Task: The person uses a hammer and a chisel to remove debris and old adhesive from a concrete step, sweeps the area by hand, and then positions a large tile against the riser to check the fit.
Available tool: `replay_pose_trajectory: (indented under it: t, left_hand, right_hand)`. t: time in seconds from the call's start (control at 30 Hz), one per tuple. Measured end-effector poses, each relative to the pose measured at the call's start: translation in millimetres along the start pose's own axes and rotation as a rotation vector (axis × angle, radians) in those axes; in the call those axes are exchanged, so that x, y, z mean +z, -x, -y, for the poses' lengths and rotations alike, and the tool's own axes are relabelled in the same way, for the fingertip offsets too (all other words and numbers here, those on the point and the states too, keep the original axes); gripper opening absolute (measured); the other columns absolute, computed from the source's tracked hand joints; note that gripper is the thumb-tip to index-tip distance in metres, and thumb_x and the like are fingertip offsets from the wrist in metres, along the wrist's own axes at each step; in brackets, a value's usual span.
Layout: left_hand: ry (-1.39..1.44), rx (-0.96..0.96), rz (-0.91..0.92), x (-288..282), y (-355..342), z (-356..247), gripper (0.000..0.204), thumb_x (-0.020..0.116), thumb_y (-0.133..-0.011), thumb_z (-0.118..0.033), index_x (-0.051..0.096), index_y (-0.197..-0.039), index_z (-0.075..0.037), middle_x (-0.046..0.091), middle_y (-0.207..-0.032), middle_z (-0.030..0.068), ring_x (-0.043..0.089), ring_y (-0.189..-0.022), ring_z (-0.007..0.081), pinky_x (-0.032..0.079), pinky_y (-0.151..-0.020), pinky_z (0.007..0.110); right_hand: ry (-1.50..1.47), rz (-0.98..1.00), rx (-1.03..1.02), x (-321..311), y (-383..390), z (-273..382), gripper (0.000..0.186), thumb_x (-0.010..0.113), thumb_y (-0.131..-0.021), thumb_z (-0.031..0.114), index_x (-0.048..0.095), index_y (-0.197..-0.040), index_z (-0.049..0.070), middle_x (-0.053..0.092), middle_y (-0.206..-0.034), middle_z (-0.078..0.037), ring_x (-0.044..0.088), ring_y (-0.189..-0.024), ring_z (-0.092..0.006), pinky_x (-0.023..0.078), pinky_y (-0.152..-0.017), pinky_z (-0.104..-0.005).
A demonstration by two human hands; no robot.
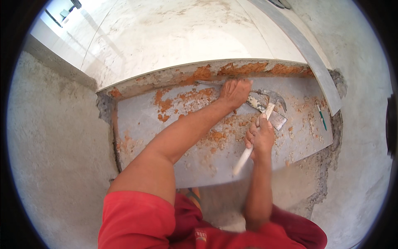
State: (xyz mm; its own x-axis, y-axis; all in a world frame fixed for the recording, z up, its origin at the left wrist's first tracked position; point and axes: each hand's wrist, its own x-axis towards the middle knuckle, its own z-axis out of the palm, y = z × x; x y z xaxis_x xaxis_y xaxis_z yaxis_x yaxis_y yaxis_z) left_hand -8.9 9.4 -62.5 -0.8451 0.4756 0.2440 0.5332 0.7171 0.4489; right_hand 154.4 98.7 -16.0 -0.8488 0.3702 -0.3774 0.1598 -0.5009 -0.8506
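While the pale tiled floor [178,33] ran out of view up top, the grey slab [182,172] lay below, strewn with orange crumbs and partly covered by the arms. Over its right half came the hammer [270,108], its white handle gripped in the right hand [261,135]; then the thin metal rod [209,83], its middle swallowed by the clenched left hand [236,92], any contact with the hammer head impossible to tell! A paint-flecked tool [256,103], overlapped by the hammer, was hard to make out. Smallest, a green pencil-like stick [322,117] lay right.
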Motion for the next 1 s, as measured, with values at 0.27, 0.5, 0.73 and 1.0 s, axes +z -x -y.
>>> replay_pose_trajectory:
  t: [0.27, 0.5, 0.73, 1.0]
  left_hand:
    - [-0.035, -0.006, -0.013, 6, -1, 5, 0.043, 0.047, -0.110, -0.026, 0.068, -0.090, 0.006, 0.073, -0.083, 0.0265, 0.074, -0.069, 0.0397, 0.061, -0.064, 0.048]
    - [-0.021, 0.008, 0.015, 10, -3, 9, 0.043, 0.046, -0.110, -0.024, 0.069, -0.086, 0.004, 0.072, -0.074, 0.0256, 0.074, -0.066, 0.0392, 0.061, -0.063, 0.049]
    - [-0.028, -0.005, 0.024, 3, -2, 10, 0.046, 0.044, -0.110, -0.024, 0.068, -0.082, 0.003, 0.070, -0.070, 0.0256, 0.073, -0.064, 0.0413, 0.059, -0.061, 0.053]
    - [0.075, 0.100, 0.016, -18, 4, -15, 0.038, 0.050, -0.108, -0.024, 0.067, -0.085, 0.001, 0.070, -0.073, 0.0261, 0.072, -0.066, 0.0430, 0.057, -0.061, 0.053]
  right_hand:
    - [0.061, 0.041, 0.057, -5, -5, 7, 0.034, 0.045, -0.113, 0.034, 0.044, -0.087, 0.012, 0.038, -0.058, 0.003, 0.034, -0.039, -0.0081, 0.030, -0.030, -0.0271]
    - [0.083, 0.030, 0.086, -7, -6, 9, 0.033, 0.046, -0.112, 0.034, 0.043, -0.089, 0.012, 0.038, -0.058, 0.002, 0.034, -0.039, -0.0077, 0.030, -0.030, -0.0268]
    - [-0.039, -0.032, 0.038, -11, -5, 12, 0.032, 0.046, -0.112, 0.035, 0.043, -0.090, 0.012, 0.037, -0.059, 0.002, 0.033, -0.039, -0.0083, 0.030, -0.029, -0.0266]
    - [-0.164, -0.151, -0.065, -37, 14, 18, 0.035, 0.044, -0.113, 0.038, 0.043, -0.089, 0.012, 0.035, -0.060, 0.001, 0.030, -0.039, -0.0091, 0.029, -0.029, -0.0273]
